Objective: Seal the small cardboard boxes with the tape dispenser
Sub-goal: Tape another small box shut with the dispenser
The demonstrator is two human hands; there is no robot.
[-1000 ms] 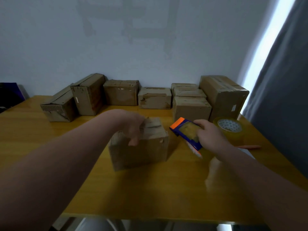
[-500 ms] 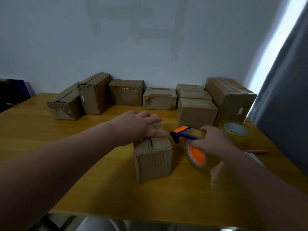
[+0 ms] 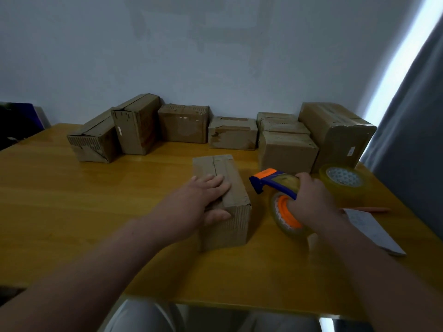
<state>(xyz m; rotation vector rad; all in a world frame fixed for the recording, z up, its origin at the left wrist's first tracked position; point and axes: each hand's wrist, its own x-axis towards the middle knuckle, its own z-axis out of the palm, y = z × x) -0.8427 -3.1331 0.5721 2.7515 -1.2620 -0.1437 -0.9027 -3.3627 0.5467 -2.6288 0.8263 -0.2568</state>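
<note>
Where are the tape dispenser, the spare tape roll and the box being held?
tape dispenser (image 3: 269, 185): head view, blue body.
spare tape roll (image 3: 344, 176): head view, patterned core.
held box (image 3: 236, 188): head view, bare top flap.

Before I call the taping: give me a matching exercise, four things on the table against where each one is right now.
Things:
1. small cardboard box
2. tape dispenser
3. spare tape roll
4. sheet of paper

Places:
A. gripped by the right hand
B. flat on the table, beside the right forearm
C. under the left hand
D. in front of the large box at the back right

Pairs: 1-C, 2-A, 3-D, 4-B.
</note>
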